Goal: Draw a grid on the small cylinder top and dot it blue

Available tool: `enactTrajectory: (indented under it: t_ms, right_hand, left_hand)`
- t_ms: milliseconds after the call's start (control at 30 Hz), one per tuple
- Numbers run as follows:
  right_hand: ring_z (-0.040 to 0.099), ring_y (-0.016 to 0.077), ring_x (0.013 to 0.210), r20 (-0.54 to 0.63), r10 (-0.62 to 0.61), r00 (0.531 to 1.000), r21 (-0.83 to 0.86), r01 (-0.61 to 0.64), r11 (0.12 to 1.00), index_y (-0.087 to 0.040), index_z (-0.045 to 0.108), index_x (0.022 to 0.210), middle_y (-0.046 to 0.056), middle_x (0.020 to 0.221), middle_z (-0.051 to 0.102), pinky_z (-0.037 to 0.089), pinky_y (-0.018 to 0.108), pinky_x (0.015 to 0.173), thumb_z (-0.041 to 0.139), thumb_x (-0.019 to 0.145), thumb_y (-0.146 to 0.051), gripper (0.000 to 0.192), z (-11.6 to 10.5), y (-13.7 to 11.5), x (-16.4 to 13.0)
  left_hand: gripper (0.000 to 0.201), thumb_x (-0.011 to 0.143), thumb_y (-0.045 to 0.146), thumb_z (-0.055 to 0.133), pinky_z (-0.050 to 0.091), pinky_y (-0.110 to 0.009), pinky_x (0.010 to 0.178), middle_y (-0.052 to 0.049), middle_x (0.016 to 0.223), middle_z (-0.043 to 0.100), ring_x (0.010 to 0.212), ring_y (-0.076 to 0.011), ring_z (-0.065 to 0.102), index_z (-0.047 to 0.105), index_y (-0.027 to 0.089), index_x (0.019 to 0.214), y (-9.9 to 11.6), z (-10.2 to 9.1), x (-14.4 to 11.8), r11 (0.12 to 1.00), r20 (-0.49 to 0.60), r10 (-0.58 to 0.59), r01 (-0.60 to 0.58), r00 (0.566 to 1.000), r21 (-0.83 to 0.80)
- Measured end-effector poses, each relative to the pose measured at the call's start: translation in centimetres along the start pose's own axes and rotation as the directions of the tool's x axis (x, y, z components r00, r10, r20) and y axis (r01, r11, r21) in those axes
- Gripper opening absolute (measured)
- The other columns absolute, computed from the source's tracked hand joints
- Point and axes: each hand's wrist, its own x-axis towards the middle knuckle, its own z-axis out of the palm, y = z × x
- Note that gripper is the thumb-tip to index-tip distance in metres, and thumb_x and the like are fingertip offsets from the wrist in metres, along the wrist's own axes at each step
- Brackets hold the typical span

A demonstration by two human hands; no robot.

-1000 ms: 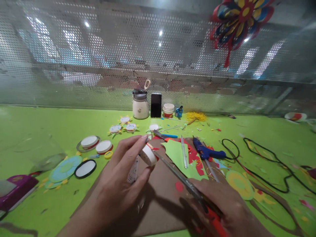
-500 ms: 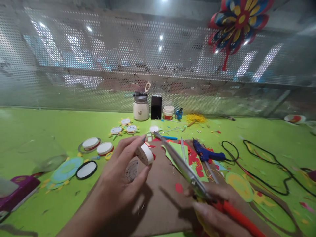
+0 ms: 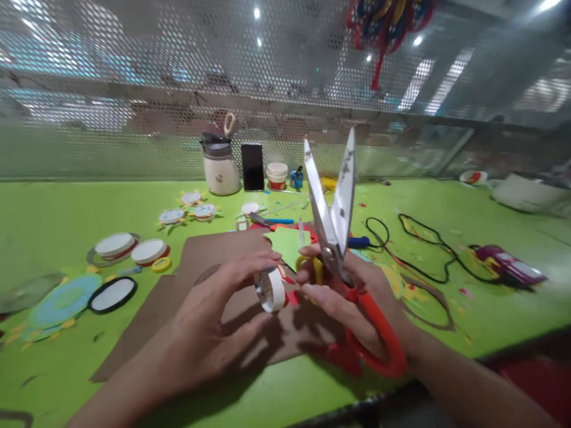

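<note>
Two hands working close over brown card (image 3: 214,261): left hand (image 3: 209,321) pinching white paper ring (image 3: 270,289) on edge, right hand (image 3: 352,297) gripping orange-handled scissors (image 3: 339,238) just right of ring, blades parted, pointing up and away.

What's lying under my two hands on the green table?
A brown cardboard sheet lies on the green table under the left hand and right hand. The part beneath them is hidden.

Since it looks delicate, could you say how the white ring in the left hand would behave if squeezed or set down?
The white ring looks thin-walled and hollow, so probably light and easily crushed. Being round, it might roll if set on edge.
</note>
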Motion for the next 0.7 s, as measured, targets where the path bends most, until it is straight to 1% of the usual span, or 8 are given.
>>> enactTrajectory:
  t_ms: [67, 133, 233, 300, 400, 500, 567, 700]
  right_hand:
    - [0.078, 0.0166, 0.089, 0.014, 0.002, 1.0, 0.064, -0.003, 0.998, -0.023, 0.07, 0.135, 0.004, 0.101, 0.078, 0.065, 0.029, 0.083, 0.075, 0.1, -0.028, 0.036, 0.3, 0.1, 0.1]
    - [0.073, 0.0148, 0.079, 0.007, 0.012, 1.0, 0.109, -0.013, 0.994, -0.022, 0.072, 0.129, 0.002, 0.091, 0.074, 0.063, 0.027, 0.075, 0.076, 0.099, -0.031, 0.032, 0.6, 0.1, 0.1]
    - [0.068, 0.0131, 0.073, 0.0, 0.046, 0.999, 0.164, -0.045, 0.985, -0.024, 0.074, 0.125, 0.0, 0.088, 0.071, 0.061, 0.025, 0.07, 0.078, 0.097, -0.031, 0.029, 0.9, 0.3, 0.0]
    - [0.067, 0.0124, 0.072, 0.0, 0.047, 0.999, 0.198, -0.046, 0.979, -0.024, 0.073, 0.125, -0.001, 0.088, 0.07, 0.059, 0.025, 0.068, 0.079, 0.096, -0.029, 0.03, 0.9, 0.4, -0.2]
    - [0.065, 0.012, 0.072, -0.004, 0.053, 0.999, 0.22, -0.051, 0.974, -0.024, 0.071, 0.126, -0.001, 0.089, 0.07, 0.057, 0.024, 0.066, 0.078, 0.097, -0.03, 0.031, 0.7, 0.5, -0.4]
    - [0.064, 0.0122, 0.072, 0.049, 0.109, 0.993, 0.212, -0.117, 0.97, -0.024, 0.07, 0.126, 0.0, 0.091, 0.069, 0.056, 0.025, 0.066, 0.08, 0.095, -0.029, 0.032, 0.3, 0.5, -0.4]
    - [0.064, 0.0122, 0.071, 0.075, 0.145, 0.987, 0.239, -0.159, 0.958, -0.024, 0.07, 0.123, -0.001, 0.089, 0.068, 0.055, 0.025, 0.066, 0.083, 0.092, -0.029, 0.034, 0.0, 0.4, -0.3]
    - [0.063, 0.0118, 0.068, 0.045, 0.181, 0.983, 0.31, -0.186, 0.932, -0.024, 0.07, 0.119, -0.003, 0.085, 0.065, 0.054, 0.026, 0.067, 0.082, 0.092, -0.031, 0.03, -0.4, 0.1, -0.1]
  left_hand:
    - [0.048, 0.098, 0.019, 0.066, 0.067, -0.037, 0.103, -0.007, 0.141, 0.076, 0.122, -0.025, 0.078, 0.058, 0.034, 0.144, 0.0, 0.3, 0.2, 0.993, 0.085, 0.076, -0.067, 0.994, -0.1]
    - [0.051, 0.099, 0.015, 0.066, 0.065, -0.035, 0.105, -0.008, 0.143, 0.075, 0.126, -0.0238, 0.076, 0.056, 0.032, 0.146, 0.1, 0.4, 0.4, 0.981, 0.121, 0.138, -0.118, 0.983, -0.154]
    - [0.052, 0.097, 0.013, 0.068, 0.064, -0.035, 0.104, -0.009, 0.141, 0.075, 0.126, -0.0242, 0.076, 0.057, 0.031, 0.144, 0.1, 0.7, 0.6, 0.974, 0.101, 0.185, -0.168, 0.978, -0.154]
    - [0.052, 0.096, 0.011, 0.069, 0.064, -0.035, 0.103, -0.01, 0.139, 0.075, 0.125, -0.0246, 0.076, 0.056, 0.029, 0.144, 0.0, 1.0, 0.6, 0.973, 0.089, 0.196, -0.183, 0.976, -0.143]
    - [0.054, 0.095, 0.01, 0.07, 0.063, -0.034, 0.104, -0.013, 0.139, 0.073, 0.128, -0.0249, 0.074, 0.054, 0.027, 0.144, 0.0, 1.3, 0.6, 0.967, 0.071, 0.223, -0.211, 0.972, -0.141]
    - [0.053, 0.096, 0.009, 0.069, 0.064, -0.034, 0.102, -0.013, 0.141, 0.072, 0.129, -0.0251, 0.074, 0.054, 0.027, 0.143, 0.0, 1.4, 0.6, 0.964, 0.072, 0.231, -0.219, 0.97, -0.149]
    - [0.053, 0.095, 0.009, 0.068, 0.066, -0.035, 0.1, -0.012, 0.139, 0.073, 0.126, -0.0252, 0.075, 0.055, 0.029, 0.142, 0.0, 1.4, 0.6, 0.97, 0.075, 0.214, -0.203, 0.974, -0.138]
    - [0.054, 0.094, 0.014, 0.068, 0.068, -0.044, 0.101, -0.01, 0.134, 0.077, 0.12, -0.0277, 0.078, 0.056, 0.034, 0.142, -0.1, 1.0, 0.5, 0.989, 0.021, 0.122, -0.12, 0.992, -0.091]
